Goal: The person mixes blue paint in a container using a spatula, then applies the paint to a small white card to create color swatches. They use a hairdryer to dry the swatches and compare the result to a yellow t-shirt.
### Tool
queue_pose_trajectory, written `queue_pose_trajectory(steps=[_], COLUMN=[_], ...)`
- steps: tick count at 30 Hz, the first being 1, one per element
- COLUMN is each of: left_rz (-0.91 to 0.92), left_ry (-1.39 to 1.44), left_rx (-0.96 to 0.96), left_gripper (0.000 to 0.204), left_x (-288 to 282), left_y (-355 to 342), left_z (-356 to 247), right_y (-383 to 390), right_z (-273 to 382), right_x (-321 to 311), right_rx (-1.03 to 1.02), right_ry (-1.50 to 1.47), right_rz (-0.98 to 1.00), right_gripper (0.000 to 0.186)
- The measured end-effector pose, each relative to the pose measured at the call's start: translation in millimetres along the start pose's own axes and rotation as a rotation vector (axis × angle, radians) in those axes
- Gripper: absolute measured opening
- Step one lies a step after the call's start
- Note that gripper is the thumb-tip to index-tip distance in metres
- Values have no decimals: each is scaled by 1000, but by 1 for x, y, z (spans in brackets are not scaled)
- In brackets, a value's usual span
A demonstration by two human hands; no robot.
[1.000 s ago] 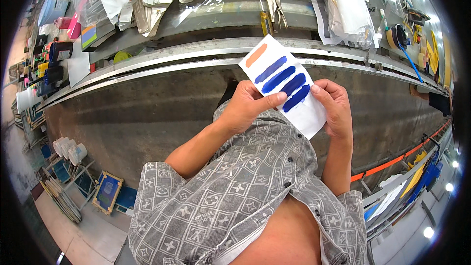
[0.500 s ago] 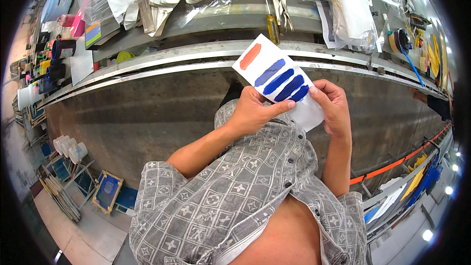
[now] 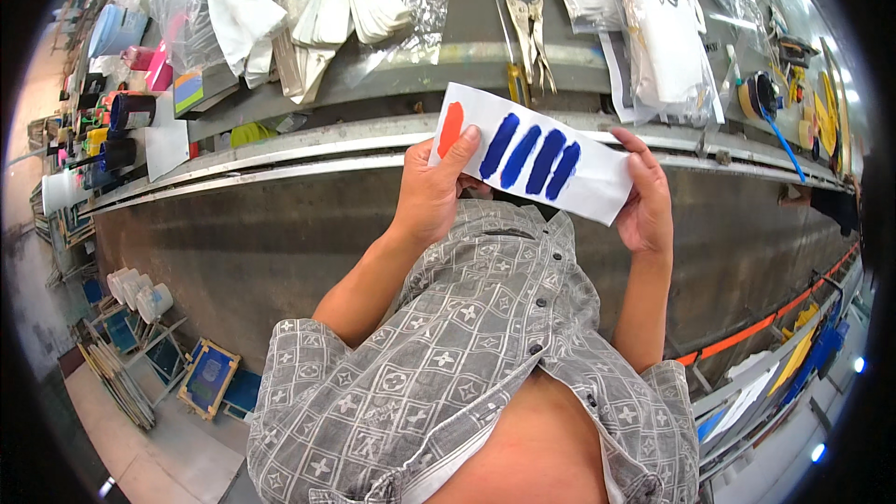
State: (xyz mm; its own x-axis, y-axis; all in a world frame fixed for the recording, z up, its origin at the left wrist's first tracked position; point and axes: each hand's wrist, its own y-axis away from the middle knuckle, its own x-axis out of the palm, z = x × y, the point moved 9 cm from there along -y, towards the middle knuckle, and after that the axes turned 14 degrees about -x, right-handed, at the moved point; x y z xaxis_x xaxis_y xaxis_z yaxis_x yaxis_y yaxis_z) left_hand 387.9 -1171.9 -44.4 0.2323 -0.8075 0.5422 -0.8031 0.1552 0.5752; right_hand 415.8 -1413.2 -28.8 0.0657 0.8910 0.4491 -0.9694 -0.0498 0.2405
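Head view shows us, nearest, a patterned grey shirt (image 3: 448,317) below a white paint-swatch strip (image 3: 530,157). The strip's long axis runs crosswise from hand to hand, its right end sloping toward the body. We see the left hand (image 3: 427,191) pinching the strip's left end: the thumb lies on the painted face between the orange stroke (image 3: 451,126) and the first of four dark blue strokes (image 3: 521,158), the other fingers mostly hidden behind. The right hand (image 3: 651,201) holds the strip's right end narrowly, at the short edge; how firmly, we cannot tell. Neither hand is nearer, as both touch it, but the left reaches farther in over the face.

Behind the strip we find a metal bench edge (image 3: 317,151). Past the strip's upper edge lies a yellow-handled screwdriver (image 3: 517,84), then locking pliers (image 3: 528,28); to its upper left, fanned white strips (image 3: 345,14); to its upper right, a plastic-bagged white bundle (image 3: 661,51).
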Motion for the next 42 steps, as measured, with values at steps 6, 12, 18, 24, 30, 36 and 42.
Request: queue_pose_trajectory(steps=[6,12,18,24,30,36,42], left_rz=[-63,-20,30,80,-9,-34,-1], left_ry=[23,26,-107,-273,-388,-348,-279], left_rx=[38,-40,-165,-174,-166,-151,-177], left_gripper=[30,26,20,16,18,18,18], left_x=[17,22,23,20,10,5,3], left_y=[-35,-70,-86,-93,-107,-110,-108], left_z=[-19,-25,-33,-52,-66,-81,-79], right_y=[-33,-79,-84,-87,-101,-113,-116], right_z=[-36,-36,-17,-9,-10,-10,-9], right_x=[9,0,-11,-7,1,15,19], right_rx=[156,29,-9,2,20,55,86], right_ry=[-165,-22,41,66,64,27,17], right_rz=[-103,-92,-152,-174,-160,-81,-43], right_gripper=[30,21,21,20,20,21,21])
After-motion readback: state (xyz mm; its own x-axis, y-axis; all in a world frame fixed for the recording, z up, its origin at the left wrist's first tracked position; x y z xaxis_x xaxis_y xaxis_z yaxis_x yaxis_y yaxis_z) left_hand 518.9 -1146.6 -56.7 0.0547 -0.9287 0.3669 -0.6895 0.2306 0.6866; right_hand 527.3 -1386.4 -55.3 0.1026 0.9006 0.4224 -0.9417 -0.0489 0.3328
